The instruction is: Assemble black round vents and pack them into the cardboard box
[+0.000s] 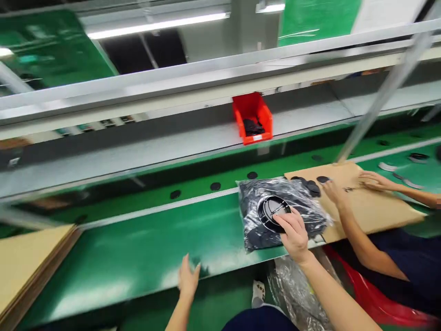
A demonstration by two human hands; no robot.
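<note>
My right hand (295, 233) grips a black ring (261, 212) by its right side, thumb over the rim. The ring is held over a clear plastic bag (250, 232) packed with dark parts, which lies on the green bench. Whether the ring touches the bag I cannot tell. My left hand (188, 276) is apart from it, over the front edge of the green bench top (148, 243), fingers spread and holding nothing.
A co-worker's hands (336, 195) work on a cardboard sheet (375, 207) at right, beside black discs (313, 187). More discs (215, 186) lie along the green strip behind. A red bin (254, 118) stands on the shelf; stacked cardboard (34, 262) is at left.
</note>
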